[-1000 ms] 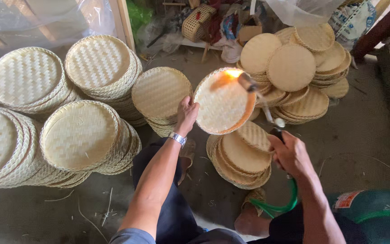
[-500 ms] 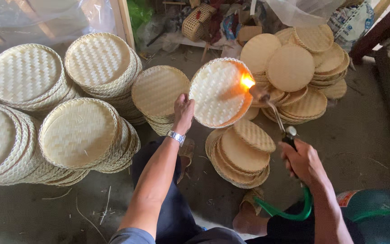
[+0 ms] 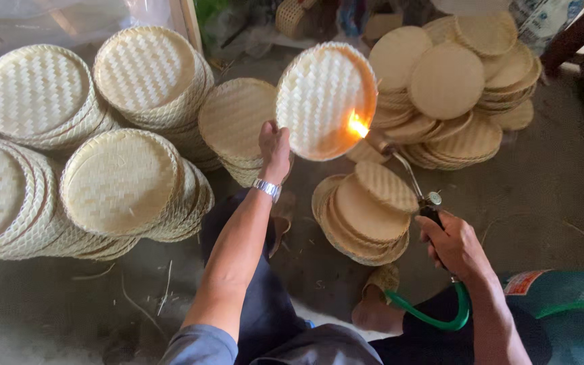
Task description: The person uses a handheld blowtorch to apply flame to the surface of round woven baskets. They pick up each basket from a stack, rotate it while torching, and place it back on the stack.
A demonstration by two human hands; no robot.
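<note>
So the left hand (image 3: 275,145) pinches the woven tray's (image 3: 324,98) lower rim with bare floor (image 3: 542,196) beyond, while the right hand (image 3: 455,245) wraps tight around the torch (image 3: 410,177).

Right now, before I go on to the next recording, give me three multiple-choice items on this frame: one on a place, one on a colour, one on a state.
1. Where does the torch flame play?
A. On the held tray's right part
B. On the floor
C. On the left stacks

2. What colour is the hose trailing from the torch?
A. Red
B. Green
C. Black

3. How is the round woven tray held?
A. Flat on a stack
B. Raised and tilted, the left hand at its lower edge
C. Between both hands

Answers:
1 A, the glow sits on that tray's right side.
2 B, a green loop shows below the right hand.
3 B, only that hand touches it.
</note>
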